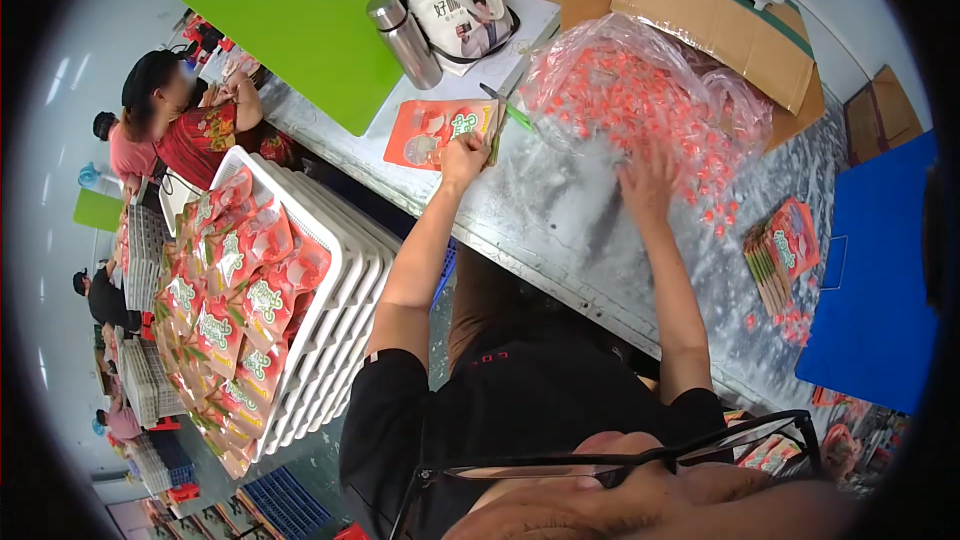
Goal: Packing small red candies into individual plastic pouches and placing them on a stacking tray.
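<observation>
My left hand (463,158) is closed on the right edge of a flat red pouch (420,135) with pale printing, which lies on the metal-topped table. Beside the pouch lies a slim green-and-dark tool (510,108). My right hand (648,180) reaches into the near edge of a heap of small red pieces (600,90). Its fingers look spread over the pieces, with the tips partly blurred. Clear plastic film (665,40) partly covers the heap. To the right, several more red pouches (790,240) stand in a bundle, with loose red pieces near them.
White trays (330,285) are stacked at my left, the top one full of pouches. A steel flask (403,40), a white bag (460,10) and a green board (300,20) are at the back. Cardboard boxes (710,30) and a blue panel (880,270) bound the right. Other people sit at left.
</observation>
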